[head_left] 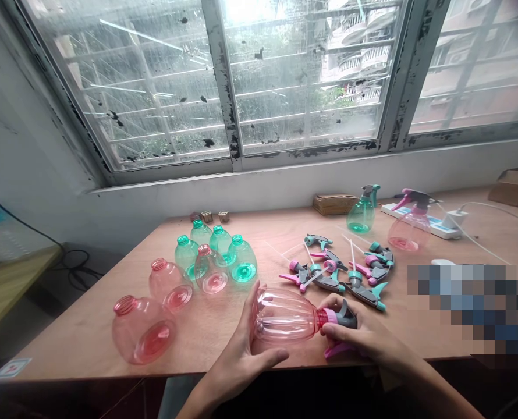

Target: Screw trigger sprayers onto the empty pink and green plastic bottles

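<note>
My left hand (248, 343) cupped round base of pink bottle (285, 317), holding it; bottle on its side above table (215, 326), neck pointing right. My right hand (364, 333) grasping grey spray head (347, 316) at neck, fingers by pink collar (330, 315). Open green bottles (242, 259), pink bottles (143, 329) stand left. Loose spray heads (364, 292) lie beyond right hand; green sprayer (361, 216), pink sprayer (410, 231) farther back.

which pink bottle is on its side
The translucent pink plastic bottle, left hand at its base, right hand at its neck; the other pink bottles stand upright on the light-brown table.
</note>
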`<state>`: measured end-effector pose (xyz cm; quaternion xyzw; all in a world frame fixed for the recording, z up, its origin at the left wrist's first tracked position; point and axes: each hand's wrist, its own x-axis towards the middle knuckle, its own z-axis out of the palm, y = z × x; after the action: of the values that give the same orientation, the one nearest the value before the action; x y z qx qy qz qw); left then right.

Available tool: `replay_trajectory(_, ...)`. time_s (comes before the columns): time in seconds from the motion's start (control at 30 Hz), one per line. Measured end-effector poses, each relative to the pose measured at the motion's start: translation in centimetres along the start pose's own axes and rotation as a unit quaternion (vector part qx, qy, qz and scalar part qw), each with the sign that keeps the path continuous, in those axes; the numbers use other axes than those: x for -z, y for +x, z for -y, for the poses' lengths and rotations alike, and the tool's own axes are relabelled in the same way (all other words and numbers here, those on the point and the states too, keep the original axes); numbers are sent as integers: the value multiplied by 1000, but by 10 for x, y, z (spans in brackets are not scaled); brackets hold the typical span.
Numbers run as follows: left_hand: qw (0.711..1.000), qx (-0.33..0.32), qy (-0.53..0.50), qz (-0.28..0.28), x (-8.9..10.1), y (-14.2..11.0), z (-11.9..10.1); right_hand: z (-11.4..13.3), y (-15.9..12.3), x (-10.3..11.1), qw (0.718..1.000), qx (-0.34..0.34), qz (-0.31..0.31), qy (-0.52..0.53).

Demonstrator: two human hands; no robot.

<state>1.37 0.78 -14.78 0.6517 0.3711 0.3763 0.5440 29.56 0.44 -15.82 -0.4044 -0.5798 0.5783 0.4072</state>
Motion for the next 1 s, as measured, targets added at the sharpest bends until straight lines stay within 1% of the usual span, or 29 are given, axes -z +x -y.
replay_trajectory(0.2,996,30,-77,23,-1,3,-3,1,-1,0,1000,9,-5,-21)
replay_trajectory(0.3,997,24,-73,18,-1,4,-2,0,-1,1,1000,12,-7,-25)
replay_trajectory(0.4,999,12,-42,9,0,3,-1,-1,-1,2,999,10,-12,-30)
replay_trajectory(0.53,999,21,-20,18,-1,1,-3,-1,0,3,1000,5,-9,-21)
replay_trajectory(0.7,999,36,-34,21,-1,1,-5,0,-2,2,999,11,-16,-30)
replay_trajectory(0.8,997,51,-46,25,0,1,-5,-1,-2,2,1000,8,-8,-26)
replay_trajectory(0.9,997,53,-55,21,0,2,-6,-2,0,2,1000,2,-4,-23)
replay_trajectory(1.0,997,54,-62,16,-1,2,-7,-1,0,2,1000,4,-13,-28)
